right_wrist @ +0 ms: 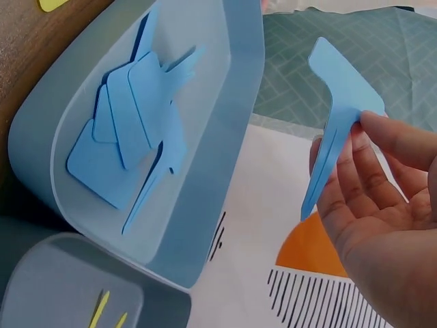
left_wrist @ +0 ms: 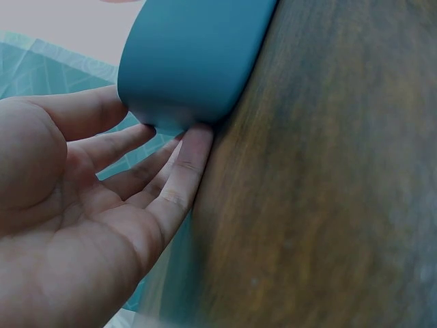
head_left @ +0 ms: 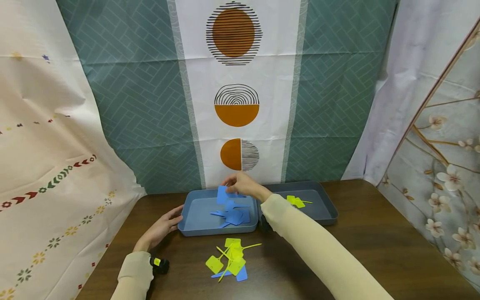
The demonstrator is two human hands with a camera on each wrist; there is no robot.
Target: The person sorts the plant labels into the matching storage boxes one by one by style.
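Observation:
Above the blue tray (head_left: pixel 196 210), my right hand (head_left: pixel 244 185) pinches a blue plant label (head_left: pixel 222 195) between thumb and fingers. The right wrist view shows its broad slanted head and pointed stem (right_wrist: pixel 329 154). Several blue plant labels (head_left: pixel 234 217) lie overlapped in the right part of that tray. My left hand (head_left: pixel 160 228) rests at the tray's left end. In the left wrist view its fingertips (left_wrist: pixel 196 140) touch the outer wall (left_wrist: pixel 191 61), fingers spread and nearly straight.
A dark grey tray (head_left: pixel 323 205) stands right of the blue one, holding a few yellow plant labels (head_left: pixel 298 201). In front, a pile of yellow plant labels (head_left: pixel 235 252) lies on the brown table (head_left: pixel 187 271), with blue labels (head_left: pixel 242 273) partly under it. Patterned curtains hang behind.

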